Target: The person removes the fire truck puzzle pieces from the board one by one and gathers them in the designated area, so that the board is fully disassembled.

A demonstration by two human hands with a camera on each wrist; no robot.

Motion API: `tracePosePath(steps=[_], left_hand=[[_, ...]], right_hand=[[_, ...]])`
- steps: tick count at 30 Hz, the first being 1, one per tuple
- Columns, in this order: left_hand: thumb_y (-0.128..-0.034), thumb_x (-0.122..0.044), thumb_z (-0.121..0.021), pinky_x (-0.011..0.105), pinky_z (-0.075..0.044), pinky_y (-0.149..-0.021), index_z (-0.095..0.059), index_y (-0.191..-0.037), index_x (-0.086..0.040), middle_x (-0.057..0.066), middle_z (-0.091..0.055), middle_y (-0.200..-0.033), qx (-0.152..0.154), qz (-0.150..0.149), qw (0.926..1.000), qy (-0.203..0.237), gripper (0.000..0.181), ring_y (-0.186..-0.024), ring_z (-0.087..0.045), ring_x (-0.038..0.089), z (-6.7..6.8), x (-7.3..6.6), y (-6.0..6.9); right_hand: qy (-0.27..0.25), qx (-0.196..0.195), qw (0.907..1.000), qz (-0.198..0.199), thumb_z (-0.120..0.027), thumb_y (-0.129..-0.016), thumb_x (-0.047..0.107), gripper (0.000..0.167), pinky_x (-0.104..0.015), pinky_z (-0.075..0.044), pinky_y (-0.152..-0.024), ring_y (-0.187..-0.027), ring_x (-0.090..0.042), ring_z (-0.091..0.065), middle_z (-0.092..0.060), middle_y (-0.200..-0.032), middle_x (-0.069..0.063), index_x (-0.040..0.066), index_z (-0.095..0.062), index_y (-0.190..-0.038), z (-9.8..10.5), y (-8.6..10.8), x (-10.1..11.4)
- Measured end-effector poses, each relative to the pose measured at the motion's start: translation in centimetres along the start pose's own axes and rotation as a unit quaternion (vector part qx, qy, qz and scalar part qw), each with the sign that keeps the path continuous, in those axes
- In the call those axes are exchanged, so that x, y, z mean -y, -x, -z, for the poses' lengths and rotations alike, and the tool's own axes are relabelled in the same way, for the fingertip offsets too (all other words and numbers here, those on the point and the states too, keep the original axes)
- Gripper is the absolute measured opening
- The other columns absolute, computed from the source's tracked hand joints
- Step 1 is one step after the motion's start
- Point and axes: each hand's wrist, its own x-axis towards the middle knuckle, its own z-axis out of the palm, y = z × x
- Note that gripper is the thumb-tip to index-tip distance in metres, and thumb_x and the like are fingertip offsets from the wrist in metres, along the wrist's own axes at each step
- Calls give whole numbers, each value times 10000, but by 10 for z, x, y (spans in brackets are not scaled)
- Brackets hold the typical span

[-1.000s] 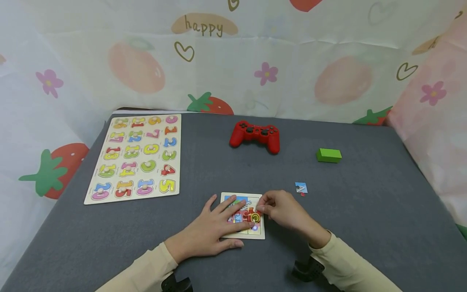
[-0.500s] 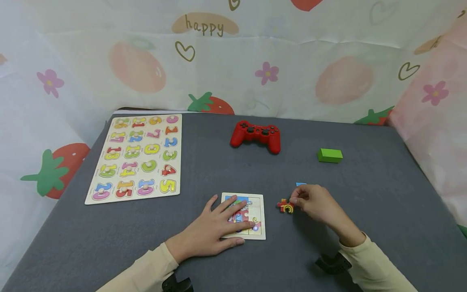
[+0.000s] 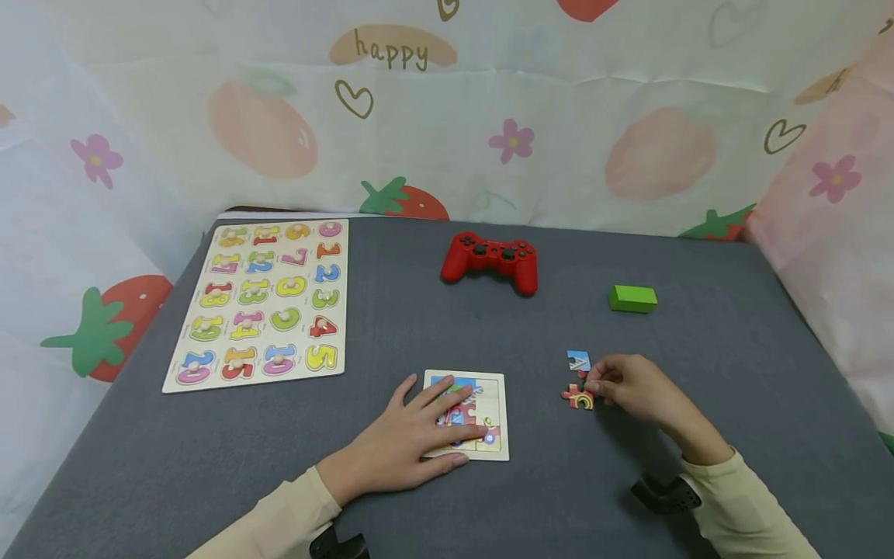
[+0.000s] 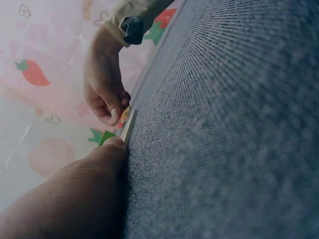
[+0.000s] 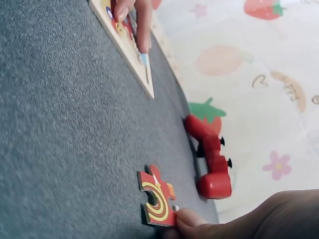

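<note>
My left hand [image 3: 401, 442] lies spread over the small framed puzzle [image 3: 497, 380], its fingers extended across the picture. Part of the puzzle's right side shows bare pale board. My right hand [image 3: 646, 392] pinches the right edge of a red and yellow puzzle piece [image 3: 576, 397], also large in the right wrist view [image 5: 158, 199]. Just above that piece, on the grey table, lies a blue and white piece [image 3: 578, 360]. In the left wrist view, the right hand [image 4: 104, 84] appears beyond the puzzle's edge [image 4: 130, 127].
A large number board [image 3: 265, 303] lies at the left. A red game controller [image 3: 490, 262] rests at the back middle, and a green block [image 3: 632, 298] stands at the back right. A printed cloth [image 3: 447, 124] hangs behind the table.
My right hand has taken the red and yellow piece out of the puzzle and moved right with it, beside the blue and white piece. The left hand has stayed on the puzzle.
</note>
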Motion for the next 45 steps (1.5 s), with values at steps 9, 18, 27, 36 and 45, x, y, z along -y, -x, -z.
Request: tracePosePath(steps=[9,18,27,36,45], left_hand=[[-989,-547,-363,638,-126,-1089,-354,-1411,-517,-69,-205,-1588,70,46,10000,32,423,-1477,-127,204,1,-1,-1],[-990,-536,-377,636,-121,-1091,-370,-1410,-504,-63,-212,-1587,71,56,9999,91,422,-1474,-141,205,2,-2,0],[-988,-554,-355,617,-93,-1101,-359,-1408,-520,-62,-230,-1580,56,82,10000,13,421,-1473,-133,192,1,-2,0],[-1010,-525,-301,615,-110,-1102,-358,-1420,-499,-67,-237,-1578,102,91,9999,-88,415,-1473,-137,189,1,0,-1],[-1017,-445,-374,585,-163,-1105,-421,-1451,-300,-87,-319,-1544,-171,234,9995,-156,460,-1453,-217,159,0,-1,-2]], right_hand=[[232,-17,9991,361,-646,-910,140,96,-279,-406,-560,-639,-132,-509,-595,-720,-1,75,-645,-839,5,0,-6],[574,-165,9966,570,-667,-896,145,88,-265,-394,-584,-648,-112,-479,-593,-739,16,95,-638,-830,4,-1,-8],[675,-541,9943,623,-664,-897,129,56,-278,-400,-582,-645,-122,-492,-600,-753,8,90,-630,-876,4,3,0],[391,-1001,9910,792,-680,-891,141,64,-258,-421,-564,-650,-112,-532,-656,-785,-20,98,-637,-910,1,8,22],[60,-589,9857,1577,-702,-874,149,71,-228,-442,-566,-622,-20,-507,-583,-730,77,131,-638,-899,-53,17,54]])
